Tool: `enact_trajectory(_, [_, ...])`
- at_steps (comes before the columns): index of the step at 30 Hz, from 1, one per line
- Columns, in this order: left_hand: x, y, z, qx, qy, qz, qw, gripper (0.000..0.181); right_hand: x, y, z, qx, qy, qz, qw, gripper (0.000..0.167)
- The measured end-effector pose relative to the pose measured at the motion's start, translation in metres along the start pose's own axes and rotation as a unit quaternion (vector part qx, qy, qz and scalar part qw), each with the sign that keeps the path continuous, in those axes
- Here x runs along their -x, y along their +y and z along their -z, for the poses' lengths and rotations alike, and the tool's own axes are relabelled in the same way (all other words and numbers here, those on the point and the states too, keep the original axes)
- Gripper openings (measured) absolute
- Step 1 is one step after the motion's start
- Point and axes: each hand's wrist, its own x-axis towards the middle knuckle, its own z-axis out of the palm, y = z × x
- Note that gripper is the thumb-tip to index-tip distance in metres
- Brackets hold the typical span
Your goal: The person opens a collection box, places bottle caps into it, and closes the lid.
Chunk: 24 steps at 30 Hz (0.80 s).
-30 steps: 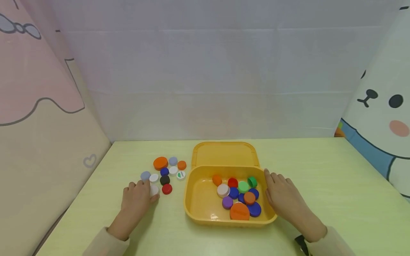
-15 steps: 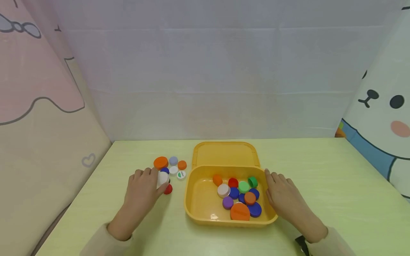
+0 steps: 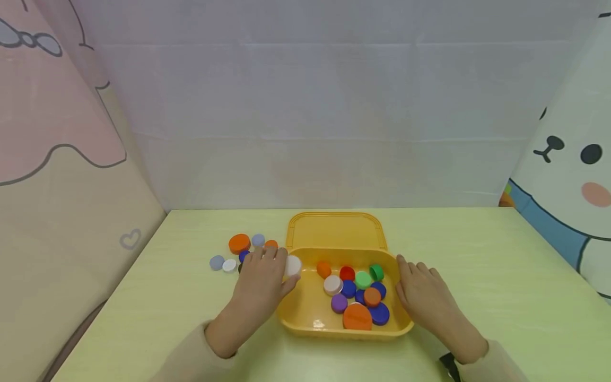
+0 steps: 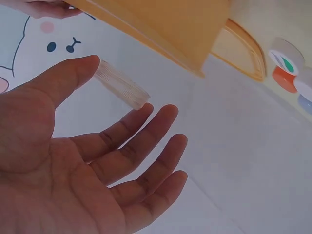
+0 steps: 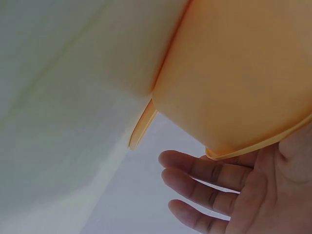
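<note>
- Wall sheet [image 3: 305, 127]: pale, creased; printed side hangings [image 3: 52, 244] cut off by frame edges.
- Table [image 3: 501, 265]: pale yellow-green; near edge out of view.
- Yellow box [image 3: 343, 333]: holds mixed caps [image 3: 357, 317]; lid [image 3: 336, 231] behind, partly hidden.
- Right hand [image 3: 427, 294]: touches box's right rim; cannot tell whether gripping.
- Left hand [image 3: 260, 289]: pinches white cap [image 3: 293, 266] above box's left side, obscuring some loose caps [image 3: 239, 244].

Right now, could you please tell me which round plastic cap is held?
The round white plastic cap pinched in the left hand, the only one visibly held.
</note>
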Motion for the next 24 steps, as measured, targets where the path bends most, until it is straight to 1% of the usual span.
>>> enact_trajectory(4, [-0.003,0.017,-0.007,-0.005,-0.023,-0.027,0.9994,0.048,0.0,0.0,0.0,-0.004,-0.006,-0.004,1.0,0.046])
enact_trajectory(7, [-0.005,0.027,-0.014,-0.017,-0.043,-0.047,0.9978,0.049,-0.001,0.0,0.0,-0.006,-0.009,-0.006,0.9999,0.046])
enact_trajectory(11, [-0.007,0.036,-0.021,-0.042,-0.079,-0.061,0.9941,0.049,0.0,0.0,0.0,-0.007,-0.015,-0.006,0.9998,0.046])
enact_trajectory(15, [-0.009,0.04,-0.028,-0.059,-0.105,-0.066,0.9905,0.047,0.0,-0.001,0.001,-0.009,-0.018,-0.008,0.9998,0.046])
enact_trajectory(21, [-0.008,0.041,-0.035,-0.087,-0.107,-0.098,0.9856,0.035,0.0,-0.001,0.001,-0.01,-0.02,-0.008,0.9997,0.047])
enact_trajectory(24, [-0.007,0.042,-0.036,-0.095,-0.12,-0.1,0.9832,0.035,0.0,0.0,0.0,-0.01,-0.015,-0.005,0.9998,0.047])
